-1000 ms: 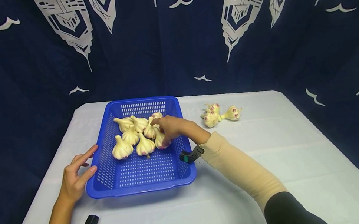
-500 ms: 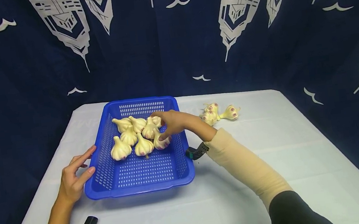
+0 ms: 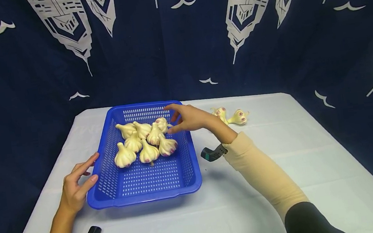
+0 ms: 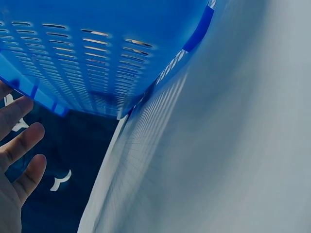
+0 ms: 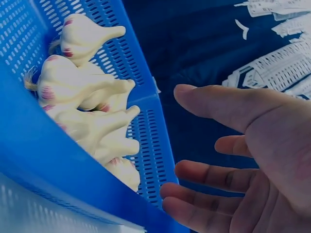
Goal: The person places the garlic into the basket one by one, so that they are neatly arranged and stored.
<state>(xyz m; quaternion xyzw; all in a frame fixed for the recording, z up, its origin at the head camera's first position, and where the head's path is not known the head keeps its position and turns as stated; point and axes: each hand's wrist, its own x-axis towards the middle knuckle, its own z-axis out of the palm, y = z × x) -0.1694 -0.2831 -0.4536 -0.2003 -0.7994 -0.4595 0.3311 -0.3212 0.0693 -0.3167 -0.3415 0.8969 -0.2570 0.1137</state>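
Note:
Several garlic bulbs (image 3: 149,152) lie grouped in a blue perforated plastic basket (image 3: 147,196). In the head view, my left hand (image 3: 76,186) rests its fingertips and thumb at the basket's left rim, fingers fairly straight. My right hand (image 3: 190,118) is over the basket's right rim, thumb and fingers spread, holding nothing. The right wrist view shows this hand (image 5: 243,170) with an empty palm beside the basket wall (image 5: 58,160), the garlic bulbs (image 5: 92,97) inside. From the left wrist, the fingers (image 4: 29,138) show next to the basket's slotted side (image 4: 97,58).
Loose garlic bulbs (image 3: 238,117) lie on the white tablecloth (image 3: 280,140) to the right of the basket, one partly hidden behind my right hand. A dark blue curtain (image 3: 165,57) with white building prints hangs behind the table.
My right hand has risen off the garlic bulbs in the basket and moved right to the rim, leaving the bulb it was at inside. The left hand stays at the left rim.

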